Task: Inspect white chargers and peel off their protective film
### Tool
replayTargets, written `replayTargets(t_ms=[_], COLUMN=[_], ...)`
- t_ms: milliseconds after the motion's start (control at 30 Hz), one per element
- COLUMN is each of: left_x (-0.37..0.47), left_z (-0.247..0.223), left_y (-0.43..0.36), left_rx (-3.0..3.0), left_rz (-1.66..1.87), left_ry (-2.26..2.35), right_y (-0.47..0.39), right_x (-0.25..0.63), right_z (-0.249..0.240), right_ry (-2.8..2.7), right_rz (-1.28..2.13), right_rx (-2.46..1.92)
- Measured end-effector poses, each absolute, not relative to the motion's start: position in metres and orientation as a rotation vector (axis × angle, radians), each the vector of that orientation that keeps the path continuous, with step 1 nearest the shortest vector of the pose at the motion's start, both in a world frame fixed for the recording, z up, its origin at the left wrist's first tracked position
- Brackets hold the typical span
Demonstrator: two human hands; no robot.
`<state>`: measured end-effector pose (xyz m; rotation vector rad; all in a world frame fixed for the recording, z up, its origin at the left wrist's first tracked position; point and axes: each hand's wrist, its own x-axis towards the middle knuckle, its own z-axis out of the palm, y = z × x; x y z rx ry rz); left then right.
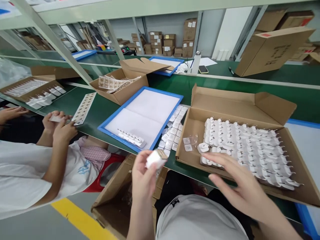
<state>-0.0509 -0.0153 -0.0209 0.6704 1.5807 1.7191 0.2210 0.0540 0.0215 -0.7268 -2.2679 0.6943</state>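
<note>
A small white plastic piece (pixel 155 158) with a brownish end face is pinched between the thumb and fingers of my left hand (pixel 144 171). My right hand (pixel 235 181) has its fingers spread over the front edge of an open cardboard box (pixel 188 130), holding nothing. Rows of white parts with thin prongs (pixel 232 143) fill much of that box. One white part (pixel 203 147) sits just beyond my right fingertips. Left of the box lies a pile of white square pieces (pixel 173 133). A blue-framed tray (pixel 150 110) holds a short row of white parts (pixel 131 137).
At the left, a person in a white shirt (pixel 72 166) handles a white piece beside a perforated sheet (pixel 84 108). Farther back stand a cardboard box (pixel 120 96) and a bottle (pixel 196 62). A large carton (pixel 107 203) is below the table edge.
</note>
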Motion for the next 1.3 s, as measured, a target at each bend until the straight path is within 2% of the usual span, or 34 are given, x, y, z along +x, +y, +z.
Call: replayTargets(t_ms=[167, 333, 433, 600, 1300], left_x=[0.005, 0.014, 0.013, 0.023, 0.035], left_z=[-0.017, -0.018, -0.008, 0.009, 0.017], left_y=[-0.016, -0.018, -0.022, -0.024, -0.019], left_rx=[0.747, 0.972, 1.201, 1.059, 1.411], left_rz=[1.41, 1.284, 1.21, 1.096, 1.2], left_ry=[1.022, 0.808, 0.785, 0.786, 0.86], right_y=[0.049, 0.051, 0.049, 0.044, 0.041], right_x=[0.195, 0.2, 0.205, 0.207, 0.219], right_z=[0.015, 0.02, 0.023, 0.022, 0.017], right_ry=[-2.084, -1.968, -1.92, -1.885, -1.79], right_rz=[1.013, 0.958, 0.852, 0.7, 0.887], right_rx=[-0.536, -0.511, -0.575, -0.615, -0.379])
